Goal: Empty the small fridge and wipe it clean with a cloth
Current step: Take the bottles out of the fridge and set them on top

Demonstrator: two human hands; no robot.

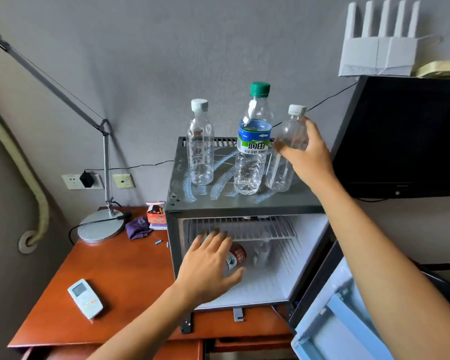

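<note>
**Bottles parked on top while the fridge is emptied**

Fingers of the right hand [305, 152] curl round a clear bottle [286, 157] standing on the fridge [244, 203] roof, beside two others, likely to free the inside for wiping. The left hand [208, 266], spread, reaches over a red-labelled bottle [238, 257] lying inside. A purple cloth [138, 227] waits on the desk [120, 276], near the fridge.

The left hand [208, 266] is reaching forward low, fingers [213, 236] spread wide; the right hand [307, 154] is stretching higher, fingers curled in a grip.
</note>
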